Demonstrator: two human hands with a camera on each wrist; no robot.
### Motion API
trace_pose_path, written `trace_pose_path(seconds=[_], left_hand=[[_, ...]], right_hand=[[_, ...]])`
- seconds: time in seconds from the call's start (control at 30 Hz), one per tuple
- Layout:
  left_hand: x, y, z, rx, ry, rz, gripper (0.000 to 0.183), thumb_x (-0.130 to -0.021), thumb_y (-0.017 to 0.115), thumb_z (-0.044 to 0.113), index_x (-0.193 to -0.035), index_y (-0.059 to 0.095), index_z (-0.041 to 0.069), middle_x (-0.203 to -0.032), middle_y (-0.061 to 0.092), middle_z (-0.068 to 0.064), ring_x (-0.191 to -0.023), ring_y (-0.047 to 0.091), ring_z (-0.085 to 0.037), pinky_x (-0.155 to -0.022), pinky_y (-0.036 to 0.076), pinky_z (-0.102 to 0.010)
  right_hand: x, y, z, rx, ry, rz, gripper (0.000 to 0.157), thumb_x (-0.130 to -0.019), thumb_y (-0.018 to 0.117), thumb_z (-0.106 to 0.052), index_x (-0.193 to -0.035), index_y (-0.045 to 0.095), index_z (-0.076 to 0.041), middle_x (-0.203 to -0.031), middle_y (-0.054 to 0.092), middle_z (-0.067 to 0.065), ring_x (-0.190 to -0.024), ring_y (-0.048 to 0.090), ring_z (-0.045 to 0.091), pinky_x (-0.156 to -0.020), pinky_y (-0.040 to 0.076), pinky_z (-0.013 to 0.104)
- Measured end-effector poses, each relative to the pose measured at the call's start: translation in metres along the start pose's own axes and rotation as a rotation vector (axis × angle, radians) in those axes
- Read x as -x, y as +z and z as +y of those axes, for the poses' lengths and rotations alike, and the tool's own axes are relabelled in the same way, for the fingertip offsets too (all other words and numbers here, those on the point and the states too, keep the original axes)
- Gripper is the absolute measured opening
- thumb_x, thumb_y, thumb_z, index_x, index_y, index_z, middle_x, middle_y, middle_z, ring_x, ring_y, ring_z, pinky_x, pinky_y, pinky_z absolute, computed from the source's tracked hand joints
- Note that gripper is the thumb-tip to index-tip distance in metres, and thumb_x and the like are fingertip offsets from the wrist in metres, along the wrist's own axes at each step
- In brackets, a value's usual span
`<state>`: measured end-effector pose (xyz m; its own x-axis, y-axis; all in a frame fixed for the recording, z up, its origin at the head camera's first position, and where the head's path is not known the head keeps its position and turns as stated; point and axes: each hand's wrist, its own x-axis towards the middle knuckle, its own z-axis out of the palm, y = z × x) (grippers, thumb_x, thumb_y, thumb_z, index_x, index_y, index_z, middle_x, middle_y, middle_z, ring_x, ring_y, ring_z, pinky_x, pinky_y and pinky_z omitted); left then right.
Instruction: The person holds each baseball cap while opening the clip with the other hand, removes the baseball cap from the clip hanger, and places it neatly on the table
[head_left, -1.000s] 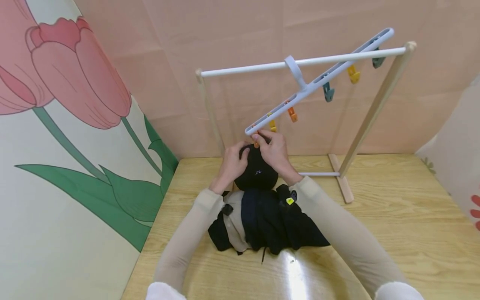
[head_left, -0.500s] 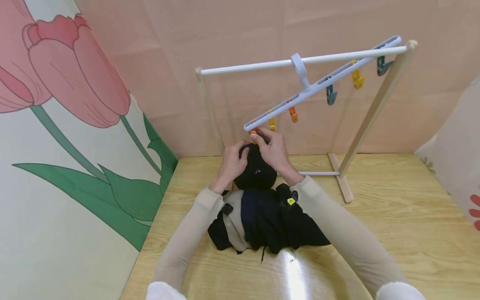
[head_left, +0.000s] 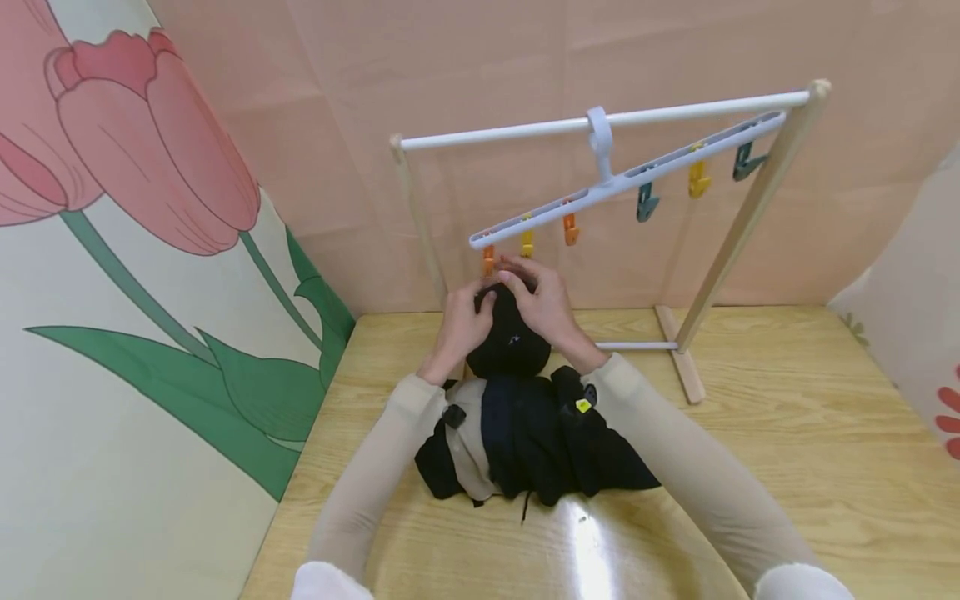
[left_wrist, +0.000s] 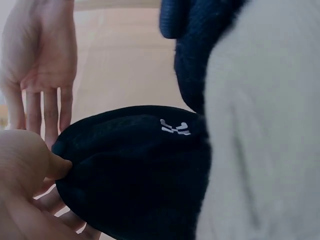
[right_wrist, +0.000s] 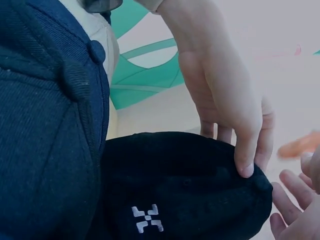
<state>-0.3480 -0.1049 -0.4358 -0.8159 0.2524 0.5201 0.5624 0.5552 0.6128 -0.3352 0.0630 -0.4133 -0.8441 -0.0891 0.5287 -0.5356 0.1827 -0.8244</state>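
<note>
My left hand (head_left: 459,329) pinches the upper edge of a soft black cloth piece (head_left: 517,342), its thumb on the near face. The cloth has a rounded edge and a small white mark; its exact kind is unclear. Close beside that edge is my right hand (head_left: 546,300), fingers loosely extended; in the right wrist view its fingers (right_wrist: 292,192) appear by the cloth's rim without gripping it. Just above hangs an orange clip (head_left: 489,260), free of both hands. It is the leftmost on a pale clip hanger (head_left: 607,187), which hooks over a white rail (head_left: 510,132) and slants.
Yellow (head_left: 698,179), orange (head_left: 571,229) and teal clips (head_left: 647,202) hang along the hanger. A rack post (head_left: 750,225) stands at right. A black, beige and navy cloth bundle (head_left: 540,442) lies on the wooden table (head_left: 810,433). A tulip-painted wall (head_left: 157,158) bounds the left.
My right hand has let go of the orange clip, which moved left and up. The hanger's left end rose while its right end dropped. My left hand stays nearly still with the black cloth.
</note>
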Motion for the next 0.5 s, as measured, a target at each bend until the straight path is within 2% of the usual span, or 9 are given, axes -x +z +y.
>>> trace_pose_path(seconds=[0.1,0.27,0.5], left_hand=[[-0.001,-0.001,0.000,0.005,-0.006,-0.001,0.027,-0.108,0.058,0.005,-0.130,0.073,-0.001,-0.127,0.076,-0.017,-0.119,0.071,-0.031,-0.104,0.056,-0.046],[-0.002,-0.002,0.001,0.035,-0.030,0.004,0.025,-0.109,0.058,0.005,-0.125,0.072,-0.005,-0.122,0.076,-0.022,-0.113,0.071,-0.034,-0.101,0.056,-0.049],[-0.003,-0.002,0.003,0.059,-0.080,0.058,0.021,-0.107,0.059,0.006,-0.121,0.074,-0.002,-0.118,0.077,-0.019,-0.114,0.072,-0.035,-0.103,0.057,-0.049]], right_hand=[[0.001,-0.002,0.000,0.010,-0.004,-0.011,0.037,-0.107,0.066,-0.011,-0.142,0.066,0.002,-0.137,0.072,0.019,-0.129,0.068,0.035,-0.112,0.052,0.050],[0.002,-0.006,0.001,0.029,0.014,-0.015,0.039,-0.109,0.063,-0.012,-0.145,0.063,0.001,-0.139,0.070,0.020,-0.131,0.066,0.036,-0.114,0.050,0.052],[0.001,-0.012,0.002,0.055,0.041,0.000,0.037,-0.109,0.063,-0.012,-0.143,0.064,0.001,-0.141,0.068,0.020,-0.132,0.065,0.036,-0.115,0.050,0.052]])
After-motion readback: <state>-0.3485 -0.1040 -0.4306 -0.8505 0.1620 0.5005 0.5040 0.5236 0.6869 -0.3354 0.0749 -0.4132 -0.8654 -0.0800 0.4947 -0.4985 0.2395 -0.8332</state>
